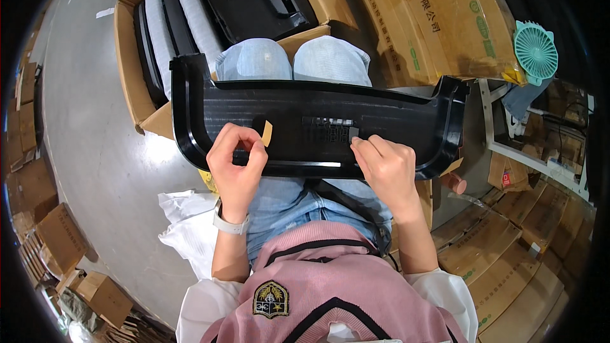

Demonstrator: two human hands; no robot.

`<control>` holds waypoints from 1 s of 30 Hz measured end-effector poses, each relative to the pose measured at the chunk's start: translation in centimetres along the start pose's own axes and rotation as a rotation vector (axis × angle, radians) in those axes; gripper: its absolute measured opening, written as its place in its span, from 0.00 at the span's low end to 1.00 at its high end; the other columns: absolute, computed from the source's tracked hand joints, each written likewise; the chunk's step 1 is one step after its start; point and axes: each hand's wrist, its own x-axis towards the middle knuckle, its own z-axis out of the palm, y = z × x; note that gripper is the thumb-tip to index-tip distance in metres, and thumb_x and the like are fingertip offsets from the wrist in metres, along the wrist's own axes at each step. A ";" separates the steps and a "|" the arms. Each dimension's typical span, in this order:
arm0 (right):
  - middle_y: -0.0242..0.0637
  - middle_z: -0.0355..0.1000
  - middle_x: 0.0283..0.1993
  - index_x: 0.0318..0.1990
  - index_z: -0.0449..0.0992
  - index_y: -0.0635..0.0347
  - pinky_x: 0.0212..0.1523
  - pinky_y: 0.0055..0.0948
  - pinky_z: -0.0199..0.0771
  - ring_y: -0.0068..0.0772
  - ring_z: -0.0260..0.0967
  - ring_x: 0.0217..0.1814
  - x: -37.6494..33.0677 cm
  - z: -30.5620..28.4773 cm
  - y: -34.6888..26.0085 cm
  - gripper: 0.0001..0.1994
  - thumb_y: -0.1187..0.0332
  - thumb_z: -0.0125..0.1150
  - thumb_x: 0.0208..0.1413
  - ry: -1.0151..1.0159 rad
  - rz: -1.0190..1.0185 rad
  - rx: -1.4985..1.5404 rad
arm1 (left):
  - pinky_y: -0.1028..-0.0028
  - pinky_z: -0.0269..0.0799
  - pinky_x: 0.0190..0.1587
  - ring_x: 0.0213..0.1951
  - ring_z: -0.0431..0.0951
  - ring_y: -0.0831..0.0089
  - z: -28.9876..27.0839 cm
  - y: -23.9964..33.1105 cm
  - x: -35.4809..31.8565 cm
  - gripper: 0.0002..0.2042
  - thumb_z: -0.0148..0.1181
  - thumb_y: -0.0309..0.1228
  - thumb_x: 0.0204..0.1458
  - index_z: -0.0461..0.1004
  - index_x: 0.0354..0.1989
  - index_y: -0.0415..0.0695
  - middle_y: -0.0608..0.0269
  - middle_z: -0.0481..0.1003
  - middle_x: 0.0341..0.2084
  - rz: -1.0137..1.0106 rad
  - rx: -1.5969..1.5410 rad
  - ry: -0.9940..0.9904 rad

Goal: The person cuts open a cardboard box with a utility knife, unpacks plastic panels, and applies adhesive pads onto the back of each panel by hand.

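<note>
Two bare hands reach over a black panel [279,98], which lies lengthwise from left to right across the person's lap at the middle of the frame. The left hand [236,155] is over the panel's left half, thumb and forefinger pinched on a tan strip [267,133]. Right of centre, the right hand [386,168] has its thumb and forefinger pressed together at a small grey piece [354,133], just beside a slotted patch [327,130]; whether it grips that piece, I cannot tell. The panel extends past both hands on either side. At the upper left, a cardboard box [127,76] holds more black panels [254,6] and white padding [196,13].
</note>
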 end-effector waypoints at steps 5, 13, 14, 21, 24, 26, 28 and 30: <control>0.34 0.63 0.20 0.28 0.74 0.61 0.17 0.27 0.65 0.31 0.68 0.19 0.4 -1.4 0.6 0.05 0.75 0.60 0.40 -0.085 -0.009 -0.040 | 0.81 0.65 0.29 0.23 0.68 0.78 0.5 0.7 0.6 0.03 0.53 0.18 0.37 0.69 0.23 0.35 0.63 0.69 0.22 0.020 -0.013 -0.002; 0.34 0.68 0.20 0.28 0.77 0.59 0.18 0.29 0.66 0.36 0.68 0.19 0.5 -6.2 2.7 0.06 0.68 0.65 0.42 -0.177 -0.051 0.120 | 0.76 0.69 0.42 0.40 0.74 0.69 1.0 1.4 2.0 0.03 0.50 0.15 0.36 0.66 0.20 0.35 0.52 0.73 0.40 0.094 -0.222 0.015; 0.34 0.69 0.20 0.25 0.77 0.57 0.18 0.29 0.67 0.36 0.69 0.19 -0.2 -7.1 2.6 0.08 0.64 0.67 0.41 -0.181 -0.047 0.095 | 0.72 0.68 0.48 0.46 0.73 0.64 1.0 2.3 1.5 0.03 0.49 0.15 0.38 0.65 0.20 0.36 0.49 0.72 0.42 0.007 -0.392 -0.023; 0.35 0.68 0.21 0.19 0.71 0.56 0.21 0.32 0.69 0.35 0.71 0.23 -0.2 -4.0 3.6 0.07 0.67 0.57 0.45 -0.394 -0.407 -0.106 | 0.70 0.76 0.36 0.33 0.80 0.62 -0.2 5.0 1.6 0.08 0.50 0.21 0.35 0.59 0.11 0.39 0.43 0.77 0.31 0.251 -0.386 -0.250; 0.35 0.67 0.20 0.20 0.71 0.58 0.22 0.34 0.69 0.38 0.70 0.23 0.4 -6.4 3.1 0.10 0.63 0.58 0.46 -0.355 -0.429 0.043 | 0.70 0.76 0.30 0.24 0.79 0.63 -2.4 7.4 0.2 0.08 0.50 0.22 0.33 0.58 0.10 0.40 0.46 0.76 0.20 0.260 -0.481 -0.361; 0.34 0.67 0.20 0.22 0.70 0.58 0.22 0.36 0.68 0.40 0.69 0.23 0.6 -8.6 2.5 0.13 0.59 0.59 0.48 -0.379 -0.439 0.084 | 0.79 0.69 0.24 0.19 0.73 0.72 -3.3 7.7 -0.9 0.07 0.49 0.23 0.42 0.64 0.15 0.39 0.56 0.73 0.16 0.382 -0.934 -0.518; 0.33 0.66 0.20 0.21 0.70 0.56 0.20 0.35 0.67 0.38 0.69 0.22 0.6 -11.4 1.6 0.13 0.59 0.59 0.48 -0.368 -0.443 0.012 | 0.77 0.67 0.21 0.16 0.70 0.74 -3.9 10.2 -1.6 0.07 0.51 0.24 0.44 0.65 0.17 0.39 0.59 0.71 0.14 0.384 -1.092 -0.637; 0.32 0.65 0.19 0.20 0.69 0.56 0.20 0.34 0.67 0.37 0.69 0.21 0.2 -15.0 0.9 0.13 0.58 0.59 0.48 -0.335 -0.433 -0.022 | 0.76 0.64 0.18 0.13 0.66 0.75 -3.6 11.0 -2.0 0.07 0.52 0.25 0.45 0.65 0.18 0.39 0.61 0.69 0.12 0.364 -1.245 -0.761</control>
